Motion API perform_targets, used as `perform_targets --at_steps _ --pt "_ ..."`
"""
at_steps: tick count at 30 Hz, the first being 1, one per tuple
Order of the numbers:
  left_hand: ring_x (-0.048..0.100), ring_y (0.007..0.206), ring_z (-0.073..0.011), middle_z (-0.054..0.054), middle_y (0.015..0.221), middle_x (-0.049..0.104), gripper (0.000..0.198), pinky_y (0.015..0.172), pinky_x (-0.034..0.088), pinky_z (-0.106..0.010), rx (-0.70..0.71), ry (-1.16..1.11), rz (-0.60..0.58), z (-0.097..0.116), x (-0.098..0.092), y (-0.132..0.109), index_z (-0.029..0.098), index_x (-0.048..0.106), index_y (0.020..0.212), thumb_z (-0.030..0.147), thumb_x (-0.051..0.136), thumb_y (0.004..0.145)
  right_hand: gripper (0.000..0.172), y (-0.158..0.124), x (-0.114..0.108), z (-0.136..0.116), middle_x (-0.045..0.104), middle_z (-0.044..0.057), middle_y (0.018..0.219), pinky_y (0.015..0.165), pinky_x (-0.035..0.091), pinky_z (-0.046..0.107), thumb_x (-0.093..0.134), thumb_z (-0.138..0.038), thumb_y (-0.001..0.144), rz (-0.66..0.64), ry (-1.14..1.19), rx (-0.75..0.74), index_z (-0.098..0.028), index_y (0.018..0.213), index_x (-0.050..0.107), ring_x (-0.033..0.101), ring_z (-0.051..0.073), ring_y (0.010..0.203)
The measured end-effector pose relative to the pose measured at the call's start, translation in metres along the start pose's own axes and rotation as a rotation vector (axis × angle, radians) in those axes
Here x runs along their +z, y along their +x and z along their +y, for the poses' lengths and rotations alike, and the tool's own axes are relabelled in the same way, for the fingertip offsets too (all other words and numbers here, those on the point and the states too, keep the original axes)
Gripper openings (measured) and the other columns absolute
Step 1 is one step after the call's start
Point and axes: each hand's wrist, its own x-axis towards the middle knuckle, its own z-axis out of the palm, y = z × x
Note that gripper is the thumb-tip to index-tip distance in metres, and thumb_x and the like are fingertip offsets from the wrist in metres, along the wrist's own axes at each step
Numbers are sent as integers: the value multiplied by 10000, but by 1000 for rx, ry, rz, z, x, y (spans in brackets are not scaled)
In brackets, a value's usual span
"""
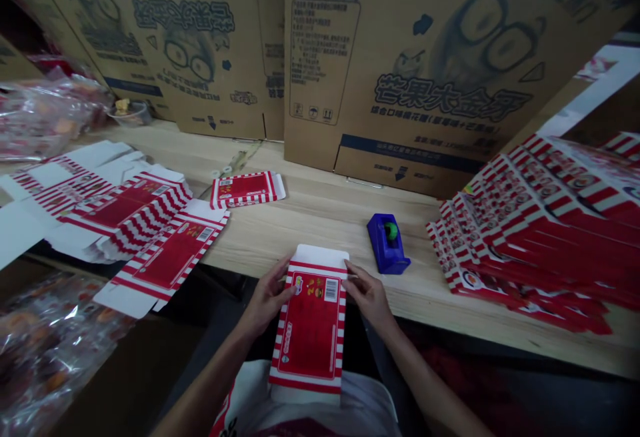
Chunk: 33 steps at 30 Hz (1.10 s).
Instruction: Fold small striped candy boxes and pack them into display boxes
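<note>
A red and white striped carton (311, 330) is held in front of my body, its white end flap standing out at the far end. My left hand (270, 293) grips the carton's left edge, thumb on the printed face. At the upper right edge, near the flap, the fingers of my right hand (367, 293) are closed on the same carton. A blue tape dispenser (388, 245) with a green core stands on the table, right of my hands. Beyond my left hand lies a folded red box (247, 189).
Flat striped cartons (135, 203) are piled on the left of the wooden table (320, 213). Stacked filled-out striped boxes (540, 223) occupy the right side. Large brown cardboard boxes (320, 137) line the back. Clear bags of wrapped snacks (55, 350) sit low on the left.
</note>
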Motion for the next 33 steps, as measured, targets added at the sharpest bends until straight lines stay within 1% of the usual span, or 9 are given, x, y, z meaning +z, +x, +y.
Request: perform_targets --at_steps 6,9,12,15,19,22,24,28,33 --pt "644 785 -174 -72 919 703 322 697 517 -261 -69 142 115 5 -1 15 139 689 953 407 717 777 229 4 -2 5 689 81 1013 853 517 367 702 -414 786 22 -92 -94 -215 888 754 633 234 967" --pt "593 663 -134 -43 748 673 322 629 473 -236 -62 164 201 5 -2 29 113 662 706 416 771 693 361 8 -2 4 663 19 855 709 529 305 750 -397 740 -38 81 16 -250 1060 672 636 171 769" --pt "567 619 -115 -1 715 633 337 579 442 -217 -88 161 145 7 -6 42 142 664 822 352 824 612 569 13 -7 1 646 -11 824 698 513 276 778 -375 708 -158 192 96 -264 1224 565 628 147 740" --pt "572 647 -118 9 744 612 452 587 447 -218 -89 245 12 9 -12 49 179 653 1044 363 791 654 421 16 -13 0 671 18 855 738 498 282 751 -400 740 -268 111 115 -213 1100 635 636 167 804" --pt "602 769 -154 -52 808 640 263 686 474 -244 33 466 -102 10 -20 46 144 699 822 375 752 709 218 10 -14 2 654 34 796 703 487 285 690 -414 808 -204 -103 -69 -199 842 693 616 172 762" --pt "609 753 -156 -60 803 658 253 691 477 -249 57 563 -170 11 -21 40 136 681 780 389 677 789 212 2 -10 0 677 86 974 810 496 321 647 -405 850 -188 -202 -170 -210 883 725 628 206 926" --pt "597 698 -149 -49 745 658 268 653 468 -242 32 624 -164 16 -18 37 129 672 768 391 641 812 249 0 -7 -4 687 102 1043 835 505 332 626 -433 861 -199 -175 -113 -209 895 729 636 217 979" --pt "609 711 -160 -54 762 685 259 660 469 -246 48 744 -154 33 -11 39 121 714 856 358 678 757 324 8 -3 -18 721 73 856 720 534 311 746 -478 726 -186 -89 69 -181 846 699 673 200 797" --pt "604 617 -152 -42 701 681 275 572 446 -231 -120 553 -166 50 -6 46 118 718 838 339 735 675 341 24 0 -36 695 30 705 576 499 277 801 -413 630 -168 -100 105 -182 848 678 637 175 635"
